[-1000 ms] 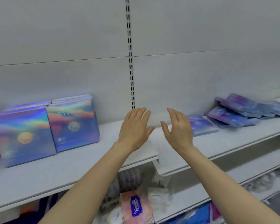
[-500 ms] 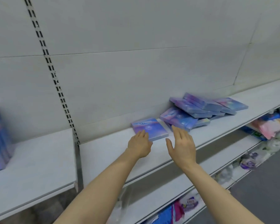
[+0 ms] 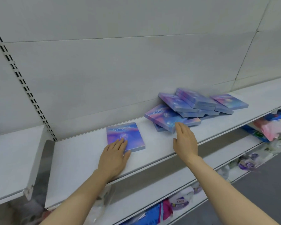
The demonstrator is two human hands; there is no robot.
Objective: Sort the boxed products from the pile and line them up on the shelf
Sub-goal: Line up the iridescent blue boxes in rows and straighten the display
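Observation:
A single flat purple-blue box (image 3: 126,133) lies face up on the white shelf (image 3: 81,153). My left hand (image 3: 114,157) rests flat on its near left corner, fingers straight. To the right, a loose pile of several identical boxes (image 3: 190,108) leans against the back wall. My right hand (image 3: 185,140) hovers open, fingertips at the near edge of the lowest box (image 3: 162,116) of the pile; contact cannot be told.
A separate shelf board (image 3: 11,161) sits to the left, past a slotted upright (image 3: 23,82). Lower shelves (image 3: 169,192) hold soft packaged goods (image 3: 269,127). The grey floor (image 3: 266,184) shows at the lower right.
The view has swung right, away from the standing boxes on the left shelf. Both hands have reached forward: the left onto the single box, the right up to the pile.

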